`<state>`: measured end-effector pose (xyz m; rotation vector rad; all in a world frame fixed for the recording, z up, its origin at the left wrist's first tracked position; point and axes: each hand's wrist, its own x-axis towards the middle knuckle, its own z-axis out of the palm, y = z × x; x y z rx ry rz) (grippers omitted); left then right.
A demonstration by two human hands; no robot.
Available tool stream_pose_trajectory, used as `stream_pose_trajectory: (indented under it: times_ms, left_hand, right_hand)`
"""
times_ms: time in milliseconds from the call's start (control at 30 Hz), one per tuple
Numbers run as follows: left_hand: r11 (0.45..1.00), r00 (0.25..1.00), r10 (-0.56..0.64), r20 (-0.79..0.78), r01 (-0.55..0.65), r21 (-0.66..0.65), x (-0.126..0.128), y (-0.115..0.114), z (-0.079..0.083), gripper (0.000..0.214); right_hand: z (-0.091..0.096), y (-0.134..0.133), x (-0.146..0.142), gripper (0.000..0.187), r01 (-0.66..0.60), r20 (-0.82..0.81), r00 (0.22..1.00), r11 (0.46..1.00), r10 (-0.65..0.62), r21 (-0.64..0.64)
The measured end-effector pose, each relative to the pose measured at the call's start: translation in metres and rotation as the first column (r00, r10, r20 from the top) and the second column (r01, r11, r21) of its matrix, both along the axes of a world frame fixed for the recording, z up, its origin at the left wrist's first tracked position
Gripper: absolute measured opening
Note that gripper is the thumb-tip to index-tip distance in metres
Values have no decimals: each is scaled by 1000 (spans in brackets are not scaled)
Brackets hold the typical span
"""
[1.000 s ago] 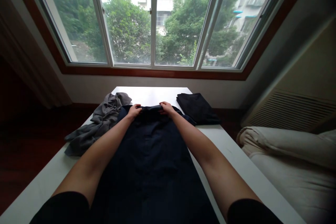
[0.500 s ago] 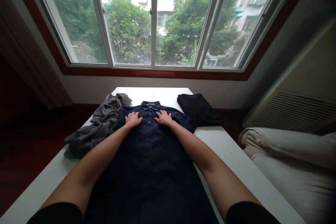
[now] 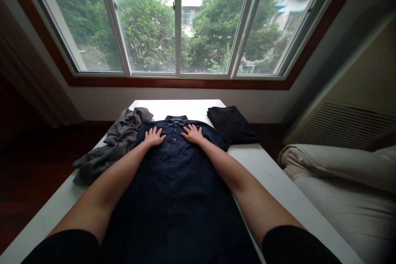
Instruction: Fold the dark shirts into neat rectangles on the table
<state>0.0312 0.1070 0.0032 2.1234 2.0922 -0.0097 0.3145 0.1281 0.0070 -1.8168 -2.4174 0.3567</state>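
A dark navy button-up shirt point(image 3: 176, 189) lies spread out front side up, its collar point(image 3: 176, 120) pointing towards the window. My left hand point(image 3: 154, 137) rests flat on the left part of the chest with fingers spread. On the other side of the button line, my right hand point(image 3: 192, 134) lies open on the cloth below the collar. Neither hand grasps anything. Small light buttons show between the two hands. The shirt's lower part runs towards me and out of the bottom of the view.
The shirt lies on a white table point(image 3: 275, 181). A crumpled grey garment point(image 3: 114, 144) is at its left edge, and a folded black garment point(image 3: 232, 126) at the far right. Beyond stands a window point(image 3: 177, 29). A cream sofa-like cushion point(image 3: 340, 169) is on the right.
My left hand has slid slightly left and its fingers have spread wider. My right hand stays nearly in place on the shirt. The view has shifted a little.
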Motion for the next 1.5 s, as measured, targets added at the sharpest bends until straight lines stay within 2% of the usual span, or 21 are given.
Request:
stream_pose_trajectory:
  times_ms: [133,300,467,567,700,800,900,1000,1067,1133,1200,1267,1400,1500]
  left_hand:
    - [1000,1000,-9,6,9,-8,-1,18,-2,86]
    - [998,998,-12,62,9,57,-2,35,-3,83]
    - [989,994,15,104,-29,143,7,31,3,71]
    - [962,995,21,101,-47,268,23,15,5,59]
    - [931,978,-156,135,100,352,58,-14,10,50]
    - [888,918,-356,178,272,371,93,-43,18,48]
    - [814,810,-550,201,467,347,132,-82,25,49]
    - [706,681,-705,197,649,282,168,-125,28,56]
    - [634,605,-773,191,729,257,186,-150,26,64]
    - [595,563,-803,194,765,246,197,-168,21,72]
    - [594,558,-804,205,766,245,202,-177,16,76]
    - [612,572,-791,219,750,251,203,-181,13,77]
    - [635,588,-771,243,736,234,202,-181,12,79]
    - [616,573,-786,233,760,208,203,-185,13,79]
  right_hand:
    - [-2,16,0,75,3,-9,1000,1000,-3,2]
    - [-5,39,0,74,10,-24,1000,1000,-10,7]
    - [4,48,3,67,-8,-73,997,1000,10,28]
    - [14,46,11,54,-15,-159,987,994,32,108]
    - [31,35,43,44,18,-183,983,971,27,237]
    - [46,19,80,39,195,-117,979,925,-165,326]
    - [58,-1,119,40,374,-50,922,851,-384,368]
    - [63,-20,150,49,486,0,858,812,-514,322]
    - [63,-28,163,57,528,42,836,823,-547,209]
    - [63,-33,169,53,522,86,845,849,-528,85]
    - [63,-33,170,37,482,80,873,876,-482,23]
    - [66,-29,168,24,450,11,893,892,-451,37]
    - [77,-17,168,22,526,-190,846,838,-498,145]
    - [85,-8,170,25,566,-314,807,807,-500,171]
